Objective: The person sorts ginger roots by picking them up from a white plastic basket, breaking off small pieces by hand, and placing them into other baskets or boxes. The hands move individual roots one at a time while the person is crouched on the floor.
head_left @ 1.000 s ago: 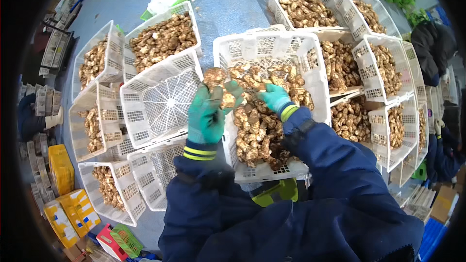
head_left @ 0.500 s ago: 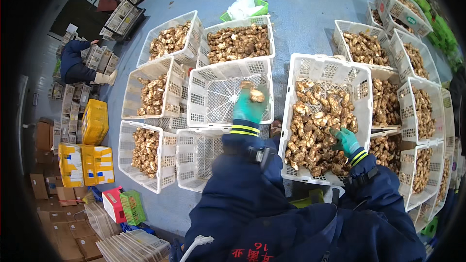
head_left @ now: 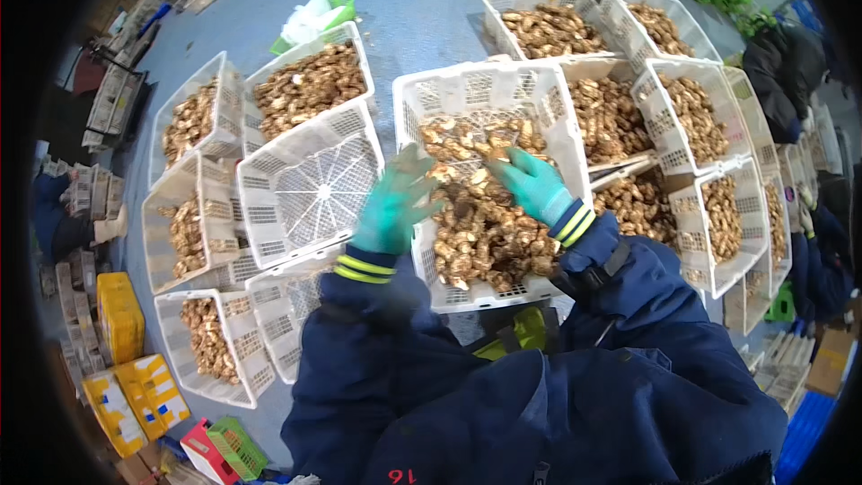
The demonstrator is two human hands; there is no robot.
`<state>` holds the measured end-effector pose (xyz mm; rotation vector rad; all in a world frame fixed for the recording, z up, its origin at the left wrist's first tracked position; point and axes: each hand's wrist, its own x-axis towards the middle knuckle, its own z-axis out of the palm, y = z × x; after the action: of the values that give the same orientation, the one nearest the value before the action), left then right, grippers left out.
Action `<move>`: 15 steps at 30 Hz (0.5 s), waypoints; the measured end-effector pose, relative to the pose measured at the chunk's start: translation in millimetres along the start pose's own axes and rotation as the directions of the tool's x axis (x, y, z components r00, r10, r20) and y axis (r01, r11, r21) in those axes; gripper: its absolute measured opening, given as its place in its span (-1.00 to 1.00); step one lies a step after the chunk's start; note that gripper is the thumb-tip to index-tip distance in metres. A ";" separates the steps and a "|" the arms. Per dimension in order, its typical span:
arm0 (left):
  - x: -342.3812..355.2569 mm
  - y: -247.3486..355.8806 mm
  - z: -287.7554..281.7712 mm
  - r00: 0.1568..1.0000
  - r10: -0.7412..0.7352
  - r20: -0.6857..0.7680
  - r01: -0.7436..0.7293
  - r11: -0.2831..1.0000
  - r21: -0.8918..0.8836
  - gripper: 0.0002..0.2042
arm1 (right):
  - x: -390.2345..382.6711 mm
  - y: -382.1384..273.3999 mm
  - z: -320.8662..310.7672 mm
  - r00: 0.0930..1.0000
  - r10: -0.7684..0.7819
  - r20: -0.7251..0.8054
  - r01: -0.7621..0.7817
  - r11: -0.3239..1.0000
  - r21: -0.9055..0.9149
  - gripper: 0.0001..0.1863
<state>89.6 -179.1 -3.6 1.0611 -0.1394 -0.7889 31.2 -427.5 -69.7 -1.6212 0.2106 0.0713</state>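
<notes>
"Progress?"
"Partial, I judge: knobbly brown-and-cream mushrooms (head_left: 489,247) lie in my central white plastic crate (head_left: 449,90); the flanking white crate (head_left: 247,341) holds more."
"Fingers?"
"Green-gloved left hand (head_left: 395,207), green-gloved right hand (head_left: 539,189): I cannot tell either's grip."

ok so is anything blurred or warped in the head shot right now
head view: the left hand is smeared and soft, while the right hand looks crisper; also head view: the white crate at lower left looks slanted by the fisheye lens, and the corners go black
</notes>
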 end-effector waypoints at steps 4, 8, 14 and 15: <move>38.7 -30.8 24.7 0.993 -0.106 0.043 0.110 0.987 -0.117 -0.29 | 6.8 -67.3 -0.6 0.926 -0.358 0.122 0.369 0.784 -0.498 -0.70; 32.9 0.0 10.3 0.978 0.141 -0.153 -0.157 0.983 -0.093 -0.43 | 60.0 -38.9 -42.9 0.991 -0.102 -0.086 -0.003 0.627 -0.779 -0.66; 27.3 10.1 -24.8 0.920 0.281 -0.272 -0.372 0.843 -0.388 -0.54 | 113.8 22.8 3.0 0.961 0.253 0.109 0.055 0.212 -0.976 -0.43; 29.8 2.1 -26.3 0.923 0.210 -0.322 -0.343 0.828 -0.444 -0.56 | 118.9 22.3 14.2 0.959 0.252 0.128 0.085 0.175 -0.981 -0.41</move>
<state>124.4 -178.5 -22.9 0.6222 0.1287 -0.3761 145.0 -425.5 -113.2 -2.9418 0.0019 0.6556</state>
